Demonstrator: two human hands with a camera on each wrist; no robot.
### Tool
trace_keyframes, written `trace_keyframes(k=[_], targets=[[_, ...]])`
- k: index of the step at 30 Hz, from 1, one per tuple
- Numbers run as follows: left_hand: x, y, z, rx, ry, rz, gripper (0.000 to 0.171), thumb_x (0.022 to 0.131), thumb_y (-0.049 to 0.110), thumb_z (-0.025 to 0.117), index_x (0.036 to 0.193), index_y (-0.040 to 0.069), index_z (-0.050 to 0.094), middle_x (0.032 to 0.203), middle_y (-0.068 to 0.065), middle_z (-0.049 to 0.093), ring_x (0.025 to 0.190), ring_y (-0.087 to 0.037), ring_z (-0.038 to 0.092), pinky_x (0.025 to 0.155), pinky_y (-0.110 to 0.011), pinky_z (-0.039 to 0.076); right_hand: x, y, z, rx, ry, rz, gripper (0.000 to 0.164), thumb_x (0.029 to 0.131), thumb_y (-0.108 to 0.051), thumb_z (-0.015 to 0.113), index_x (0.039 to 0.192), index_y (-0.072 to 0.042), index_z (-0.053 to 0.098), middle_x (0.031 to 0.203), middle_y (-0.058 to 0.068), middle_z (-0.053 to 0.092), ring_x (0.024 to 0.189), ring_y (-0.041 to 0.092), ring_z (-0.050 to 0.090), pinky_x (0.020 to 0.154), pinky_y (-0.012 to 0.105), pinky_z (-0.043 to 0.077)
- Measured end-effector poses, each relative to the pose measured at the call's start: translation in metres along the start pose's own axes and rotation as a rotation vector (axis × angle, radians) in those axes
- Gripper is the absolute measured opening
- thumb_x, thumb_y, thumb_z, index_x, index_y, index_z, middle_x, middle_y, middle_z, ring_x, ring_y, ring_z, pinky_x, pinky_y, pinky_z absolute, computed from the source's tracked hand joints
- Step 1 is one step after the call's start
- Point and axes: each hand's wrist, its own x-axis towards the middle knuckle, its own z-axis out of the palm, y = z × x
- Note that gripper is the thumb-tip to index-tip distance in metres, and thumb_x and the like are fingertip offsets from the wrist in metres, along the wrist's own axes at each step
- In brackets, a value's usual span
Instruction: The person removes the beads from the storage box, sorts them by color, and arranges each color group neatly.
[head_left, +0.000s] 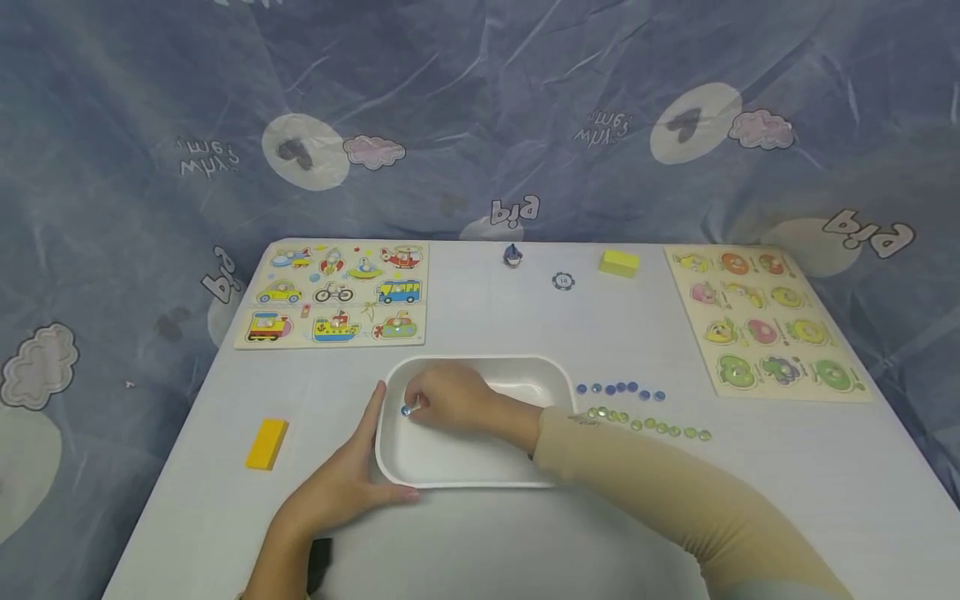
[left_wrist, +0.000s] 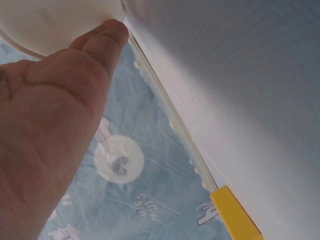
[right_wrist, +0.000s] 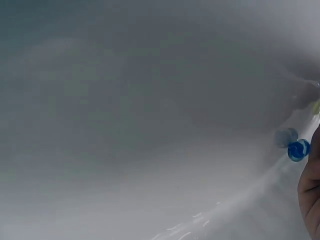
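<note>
Over the left part of a white tray (head_left: 465, 482), my right hand (head_left: 450, 396) reaches down with its fingers curled. A blue glass marble (head_left: 406, 410) lies at its fingertips; the right wrist view shows the swirled blue marble (right_wrist: 298, 150) against the tray floor, beside the edge of the hand. A sliver of a yellow-green piece (right_wrist: 316, 107) appears near the fingers there. Whether the fingers pinch anything is hidden. My left hand (head_left: 341, 483) rests at the tray's left end, thumb along the front rim and straight fingers along the side.
Right of the tray run a row of blue marbles (head_left: 621, 387) and a row of yellow-green marbles (head_left: 662, 427). A vehicle puzzle board (head_left: 442, 329), a fruit puzzle board (head_left: 772, 387), yellow blocks (head_left: 266, 444), a small figurine (head_left: 512, 256) and a round chip (head_left: 563, 281) surround it.
</note>
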Motion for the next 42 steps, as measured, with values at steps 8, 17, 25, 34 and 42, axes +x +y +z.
trace_keyframes(k=[8, 17, 25, 34, 42], targets=[[0.000, 0.000, 0.000, 0.007, -0.002, -0.002, 0.134, 0.058, 0.047, 0.087, 0.146, 0.045, -0.014, 0.160, 0.009, 0.001, 0.146, -0.018, 0.015, 0.117, -0.049, 0.020, 0.004, -0.006, 0.006, -0.038, 0.001, -0.050, 0.015, 0.079, -0.032, 0.074, 0.091, -0.024, 0.073, 0.070, -0.014, 0.060, 0.068, 0.004, 0.052, 0.060, 0.019, 0.042], [0.001, 0.001, 0.001, 0.005, -0.007, -0.027, 0.134, 0.056, 0.049, 0.087, 0.145, 0.047, -0.014, 0.159, 0.013, 0.001, 0.147, -0.015, 0.013, 0.118, -0.050, 0.019, -0.011, -0.012, -0.026, -0.075, 0.004, -0.088, 0.012, 0.083, -0.034, 0.068, 0.093, -0.028, 0.070, 0.067, -0.016, 0.056, 0.066, 0.002, 0.051, 0.060, 0.020, 0.042], [0.002, 0.000, 0.003, 0.008, -0.012, -0.061, 0.138, 0.054, 0.049, 0.088, 0.147, 0.043, -0.014, 0.159, 0.012, -0.003, 0.148, -0.020, 0.011, 0.117, -0.054, 0.018, -0.075, -0.009, -0.094, -0.076, 0.119, -0.083, 0.018, 0.087, -0.038, 0.064, 0.102, -0.031, 0.070, 0.071, -0.021, 0.057, 0.067, 0.001, 0.052, 0.064, 0.019, 0.045], [0.003, 0.001, 0.002, 0.011, -0.008, -0.079, 0.140, 0.052, 0.049, 0.088, 0.146, 0.044, -0.015, 0.159, 0.012, -0.006, 0.148, -0.020, 0.005, 0.117, -0.057, 0.013, -0.169, 0.077, -0.122, 0.013, 0.311, 0.136, 0.018, 0.082, -0.033, 0.073, 0.100, -0.030, 0.070, 0.074, -0.017, 0.060, 0.069, 0.003, 0.052, 0.056, 0.019, 0.047], [0.002, 0.001, 0.002, 0.015, -0.007, -0.068, 0.139, 0.053, 0.048, 0.088, 0.145, 0.045, -0.016, 0.159, 0.012, -0.006, 0.148, -0.021, 0.006, 0.116, -0.058, 0.013, -0.227, 0.171, -0.105, 0.065, 0.264, 0.453, 0.022, 0.083, -0.037, 0.071, 0.100, -0.023, 0.071, 0.078, -0.006, 0.064, 0.075, 0.014, 0.054, 0.059, 0.023, 0.046]])
